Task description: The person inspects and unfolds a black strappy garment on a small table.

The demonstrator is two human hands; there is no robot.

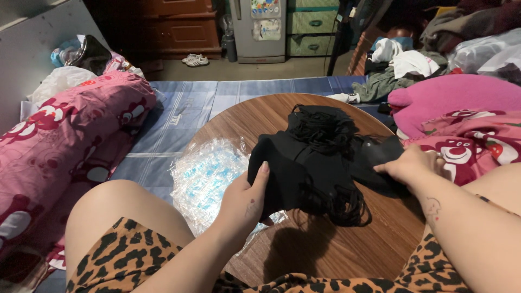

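The black masks point(304, 168) sit bunched above the round wooden surface point(336, 244), straps dangling. Your left hand point(247, 203) has its grip closed on the stack's left edge. Your right hand point(407, 165) rests right of the stack; its grip I cannot tell. Plastic wrap point(209, 173) lies left of the masks.

Quick count: two hands were in view. The left hand point(247, 203) gripped one stack of black face masks point(301, 171), too bunched to count singly, with one tangle of black ear loops point(323, 127) just beyond it. One crinkly clear plastic bag point(203, 173) lay right beside that hand, on its outer side. The right hand point(410, 165) rested on one more flat black piece point(374, 157). One round wooden table point(336, 244) sat under both hands. Far past them, one pair of white sneakers point(195, 59) and one small fridge point(259, 30).
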